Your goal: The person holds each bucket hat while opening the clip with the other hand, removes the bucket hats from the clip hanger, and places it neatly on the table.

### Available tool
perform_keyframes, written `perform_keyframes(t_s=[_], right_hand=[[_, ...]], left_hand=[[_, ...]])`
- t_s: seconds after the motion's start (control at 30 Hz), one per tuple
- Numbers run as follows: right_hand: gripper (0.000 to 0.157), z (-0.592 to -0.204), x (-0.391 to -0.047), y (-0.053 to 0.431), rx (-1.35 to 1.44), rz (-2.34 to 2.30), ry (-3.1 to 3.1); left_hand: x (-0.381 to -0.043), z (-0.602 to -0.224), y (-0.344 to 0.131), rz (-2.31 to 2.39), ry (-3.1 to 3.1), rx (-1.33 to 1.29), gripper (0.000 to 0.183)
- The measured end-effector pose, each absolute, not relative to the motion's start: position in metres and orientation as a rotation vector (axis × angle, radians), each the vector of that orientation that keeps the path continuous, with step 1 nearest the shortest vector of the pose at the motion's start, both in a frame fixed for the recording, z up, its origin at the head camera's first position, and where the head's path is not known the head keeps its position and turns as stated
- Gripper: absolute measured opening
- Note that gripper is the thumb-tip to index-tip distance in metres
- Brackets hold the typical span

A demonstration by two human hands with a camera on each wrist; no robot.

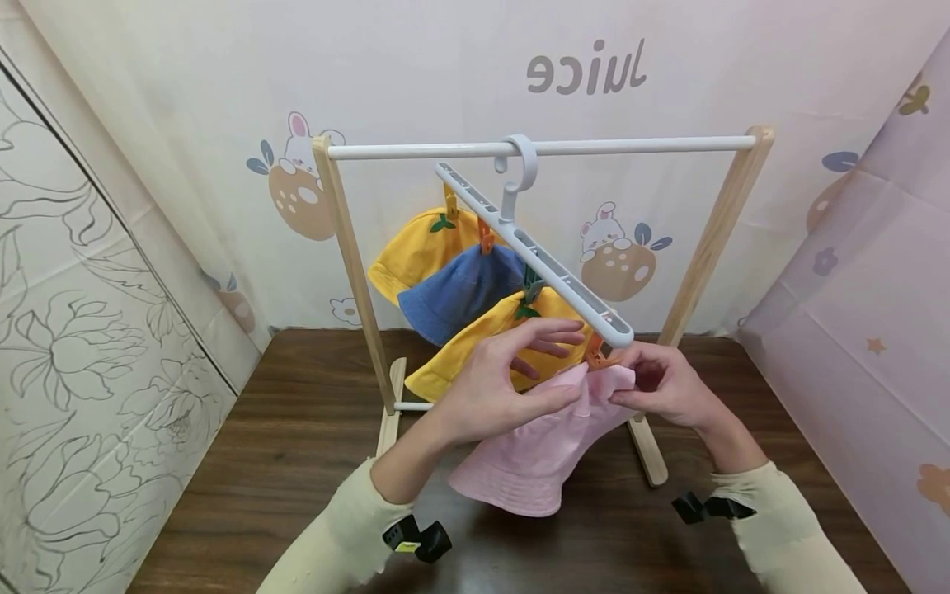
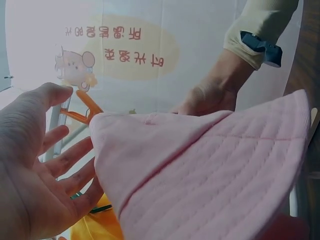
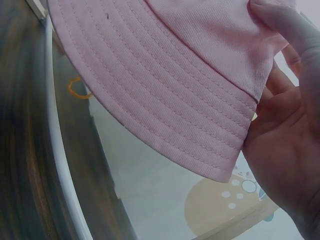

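Observation:
A pink bucket hat [image 1: 530, 458] hangs below the near end of a pale grey clip hanger [image 1: 545, 260]. An orange clip [image 1: 597, 355] on that end meets the hat's crown. My right hand [image 1: 668, 388] pinches the crown's right side between thumb and fingers. On the other side my left hand [image 1: 493, 384] has its fingers extended and spread, the thumb along the pink cloth. In the left wrist view the left palm [image 2: 35, 170] faces the hat and the clip. The right wrist view shows the thumb [image 3: 287, 22] on the pink fabric, with the stitched brim hanging down.
Farther along the hanger hang a yellow hat [image 1: 416, 252], a blue hat [image 1: 463, 293] and another yellow hat [image 1: 445, 371], each under a clip. The hanger hooks over the white bar [image 1: 631, 147] of a wooden-legged rack on a dark wooden table [image 1: 289, 445]. Printed curtains stand behind.

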State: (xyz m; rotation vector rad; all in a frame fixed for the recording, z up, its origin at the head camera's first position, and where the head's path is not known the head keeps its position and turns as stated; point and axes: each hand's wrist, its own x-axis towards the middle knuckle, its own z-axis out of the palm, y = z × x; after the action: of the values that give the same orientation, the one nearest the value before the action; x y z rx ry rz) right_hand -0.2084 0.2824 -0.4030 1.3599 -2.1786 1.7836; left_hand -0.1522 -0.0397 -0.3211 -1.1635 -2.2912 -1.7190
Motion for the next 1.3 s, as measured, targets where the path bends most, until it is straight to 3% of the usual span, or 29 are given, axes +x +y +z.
perform_keyframes(t_s=[0.53,1.03,1.3], right_hand=[[0.045,-0.406,-0.207,0.281,1.348,1.765,-2.240],[0.048,-0.412,-0.211,0.278,1.471,1.841,-2.097],[0.044,-0.413,-0.210,0.279,1.359,1.795,-2.210]], left_hand=[[-0.150,-0.321,-0.027,-1.760,-2.302,-1.095,0.064],[-0.148,-0.327,-0.014,-1.851,-2.249,-0.969,0.054],[-0.148,-0.328,-0.008,-1.906,-2.255,-0.894,0.050]])
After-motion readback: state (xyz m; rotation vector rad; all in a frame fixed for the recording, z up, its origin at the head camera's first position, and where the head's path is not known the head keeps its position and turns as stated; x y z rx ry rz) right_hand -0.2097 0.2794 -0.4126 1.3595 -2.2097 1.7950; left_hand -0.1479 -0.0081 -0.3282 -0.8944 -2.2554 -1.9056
